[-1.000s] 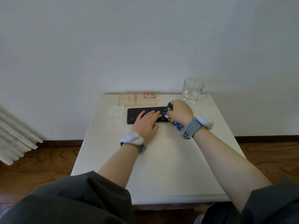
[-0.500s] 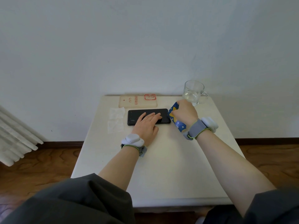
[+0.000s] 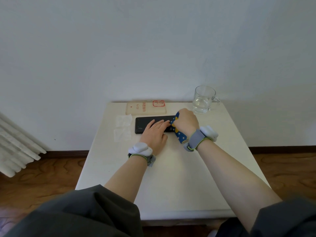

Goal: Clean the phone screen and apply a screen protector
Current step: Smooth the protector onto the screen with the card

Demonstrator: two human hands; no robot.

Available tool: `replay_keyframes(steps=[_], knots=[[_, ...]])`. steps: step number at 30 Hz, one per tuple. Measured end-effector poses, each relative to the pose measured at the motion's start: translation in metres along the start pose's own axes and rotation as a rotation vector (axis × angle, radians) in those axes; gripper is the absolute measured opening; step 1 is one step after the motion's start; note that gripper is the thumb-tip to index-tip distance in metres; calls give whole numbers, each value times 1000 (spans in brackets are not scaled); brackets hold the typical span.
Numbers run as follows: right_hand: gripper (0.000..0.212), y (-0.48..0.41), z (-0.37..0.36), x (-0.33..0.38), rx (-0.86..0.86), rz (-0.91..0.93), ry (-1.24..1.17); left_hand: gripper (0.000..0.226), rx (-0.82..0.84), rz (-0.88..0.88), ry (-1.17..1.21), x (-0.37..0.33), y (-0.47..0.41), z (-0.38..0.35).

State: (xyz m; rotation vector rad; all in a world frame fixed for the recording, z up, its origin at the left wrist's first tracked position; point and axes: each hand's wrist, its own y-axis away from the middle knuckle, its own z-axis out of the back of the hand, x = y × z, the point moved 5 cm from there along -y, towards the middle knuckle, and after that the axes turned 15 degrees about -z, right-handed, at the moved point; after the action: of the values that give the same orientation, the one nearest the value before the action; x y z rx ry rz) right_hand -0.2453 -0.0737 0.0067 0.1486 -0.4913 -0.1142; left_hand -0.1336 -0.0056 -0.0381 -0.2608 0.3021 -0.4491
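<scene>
The phone [image 3: 150,124] lies flat, screen up, near the far edge of the white surface [image 3: 171,177], its long side running left to right. The left hand [image 3: 154,134] rests open and flat on it, fingers spread over the middle of the glass, pinning it down. The right hand [image 3: 185,123] is closed in a fist on a blue star-patterned cloth [image 3: 177,133] at the phone's right end; the cloth's tail trails out toward the wrist. This looks like the wiping step — the protector is not on yet, as far as can be judged.

Behind the phone sits a flat pale package [image 3: 146,108] with red print, probably the protector's, though that is a guess. Two white wipes [image 3: 123,128] lie just left of the phone. A glass mug [image 3: 204,100] with some water in it stands near the right hand, at the far right corner.

The risks from here:
- The left fingers lie on the very glass being cleaned, so they may leave fresh prints under where the film must go.
- A wide stroke or a lifted elbow on the right could clip the mug — spilled water would reach the phone and the package.
- If the left hand eases off, the cloth's drag may slide the phone toward the wipes.
- Lint from the cloth could stay on the screen and trap bubbles later.
</scene>
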Motion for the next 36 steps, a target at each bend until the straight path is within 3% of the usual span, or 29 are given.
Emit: replay_keyframes(steps=[3,8,13,16,19,23,27,30,32,36], knots=[[34,-4,1,-1,13,9,-43,51,-3,-2,0,-1,0,0],[31,-25,18,-31,-28,-146,-287,55,-79,0,-6,-2,1,7],[29,-24,18,-44,67,-242,-415,47,-341,284,-182,9,21,20],[10,-19,14,-36,142,-220,-422,43,-282,389,-264,18,31,23],[28,-17,11,-27,203,-171,-476,43,-207,437,-328,26,40,27],[11,-19,14,-19,46,-113,-462,47,-132,465,-351,27,48,32],[34,-19,10,-13,-55,-64,-382,49,-123,459,-318,28,50,34],[14,-14,1,-7,-86,-8,-199,49,-113,440,-307,32,51,36],[10,-11,-6,-7,-49,21,-111,49,-110,419,-314,33,52,37],[25,-14,-6,-10,75,31,-134,51,-108,395,-334,35,53,36]])
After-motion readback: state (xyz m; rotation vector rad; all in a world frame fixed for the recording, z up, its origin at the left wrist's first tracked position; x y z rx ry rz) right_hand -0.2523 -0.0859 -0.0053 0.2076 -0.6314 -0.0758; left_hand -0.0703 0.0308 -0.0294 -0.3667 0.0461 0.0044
